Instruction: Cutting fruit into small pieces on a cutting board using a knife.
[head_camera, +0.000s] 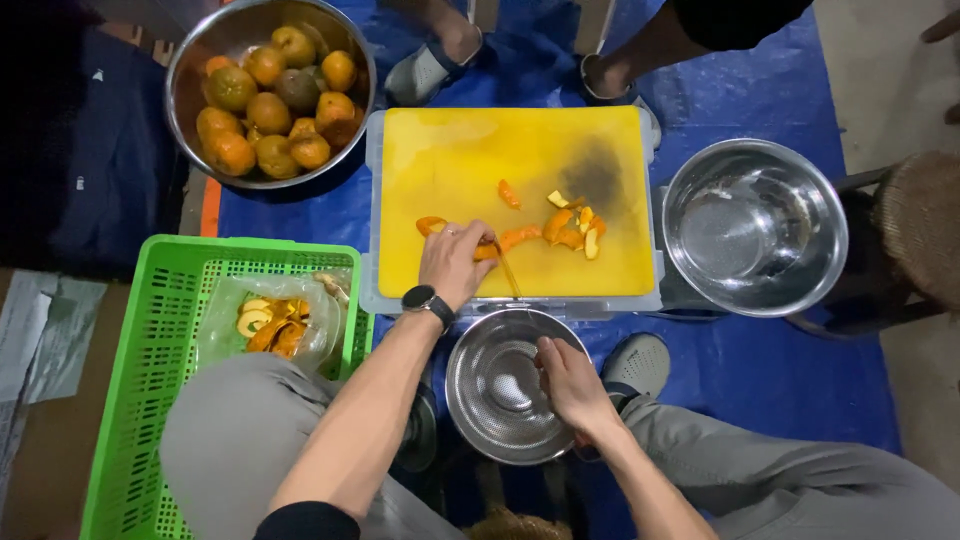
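Lower centre: the right hand (572, 385) grips the rim of a small steel colander (505, 385), fingers closed on it. Just above, the left hand (455, 262), wearing a wristwatch (428, 301), presses orange peel (505, 240) against the yellow cutting board (470, 160); its fingertips are hidden. More peel pieces (575, 225) lie right of it. Left: a green crate (150, 340) holding bagged peel, cut off below. Upper left: a bowl of oranges (270, 95). Right: an empty steel bowl (755, 225).

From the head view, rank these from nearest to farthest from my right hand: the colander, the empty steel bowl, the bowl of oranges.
From the right hand:
1. Colander, touching it, just left.
2. Empty steel bowl, up and right.
3. Bowl of oranges, far upper left.
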